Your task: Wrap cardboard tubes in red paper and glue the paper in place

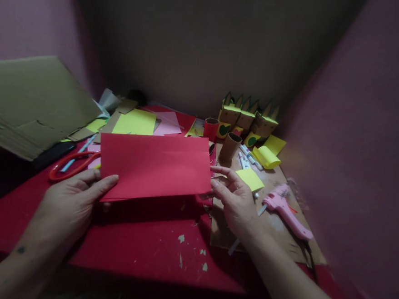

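Observation:
A folded red paper (155,167) is held level above the red table, its layers showing along the lower left edge. My left hand (76,195) pinches its left end, thumb on top. At the right end, my right hand (233,197) has its thumb and fingers closed on the paper's edge. Just behind the paper stand a red tube (211,128) and a bare cardboard tube (230,148). Red-handled scissors (69,165) lie left of the paper, partly hidden by it and my left hand.
A pink glue gun (287,210) rests on a cardboard sheet (224,228) at the right, near markers (248,157) and yellow paper (267,157). Decorated cardboard pieces (246,118) stand behind. A large cardboard flap (35,101) rises at the left. Walls enclose the back and right.

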`<state>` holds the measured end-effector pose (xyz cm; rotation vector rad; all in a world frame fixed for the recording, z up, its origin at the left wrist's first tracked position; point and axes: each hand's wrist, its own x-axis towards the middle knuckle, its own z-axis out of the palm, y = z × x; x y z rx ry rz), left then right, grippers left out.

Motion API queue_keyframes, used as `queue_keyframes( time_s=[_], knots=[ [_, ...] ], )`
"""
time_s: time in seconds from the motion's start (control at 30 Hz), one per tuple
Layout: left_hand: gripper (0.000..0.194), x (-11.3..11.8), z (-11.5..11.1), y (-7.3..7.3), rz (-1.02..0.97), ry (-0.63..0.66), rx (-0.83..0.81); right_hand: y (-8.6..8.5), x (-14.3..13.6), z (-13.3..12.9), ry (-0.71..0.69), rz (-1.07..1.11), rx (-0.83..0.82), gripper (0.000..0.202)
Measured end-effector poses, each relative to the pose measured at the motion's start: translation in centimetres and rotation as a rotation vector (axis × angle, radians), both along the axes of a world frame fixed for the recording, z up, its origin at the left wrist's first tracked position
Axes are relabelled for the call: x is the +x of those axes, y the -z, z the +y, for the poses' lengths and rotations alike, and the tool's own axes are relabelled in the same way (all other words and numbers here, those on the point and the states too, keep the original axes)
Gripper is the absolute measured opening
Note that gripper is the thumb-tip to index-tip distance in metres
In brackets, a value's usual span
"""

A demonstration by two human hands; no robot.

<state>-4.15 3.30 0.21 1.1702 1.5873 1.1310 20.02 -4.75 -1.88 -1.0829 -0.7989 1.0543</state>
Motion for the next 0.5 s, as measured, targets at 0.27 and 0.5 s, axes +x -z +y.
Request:
queue_keyframes(
  time_s=[0.27, 0.5],
  knots=[
    [0.028, 1.1, -1.0, -1.7, -0.121, -0.039, -0.086, 0.7, -0.2, 0.0, 0.013, 0.015, -0.017, 0.036],
    [0.037, 0.1, -0.8, -0.2, -0.010, 0.040, -0.032, 0.5, -0.3, 0.2, 0.015, 0.040, -0.034, 0.052]
  ],
)
